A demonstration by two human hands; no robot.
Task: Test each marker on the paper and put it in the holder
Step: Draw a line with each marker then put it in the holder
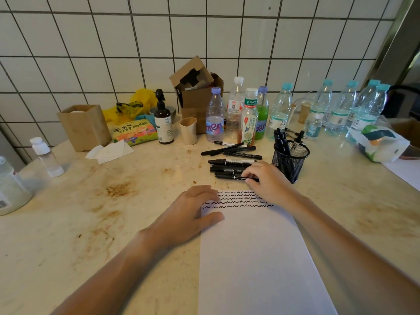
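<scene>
Plastic bottles (281, 110), a cardboard box (195, 96), a pump bottle (163, 123) and a beige cup (188, 130) along the counter's (68, 223) far edge.

A white rectangular sheet of paper (261, 258) is laid flat on the desk, its far end filled with rows of short black squiggle marks (238, 200). Just beyond that end, a group of black capped markers (229, 167) is laid side by side, roughly parallel to the paper's top edge; the nearest black marker (231, 177) is partly covered. Further back, a looser cluster of black markers (231, 150) is spread at slight angles. To the right, a black round wire-mesh holder (292, 163) is stood upright, with several black markers (281, 139) held in it.
</scene>
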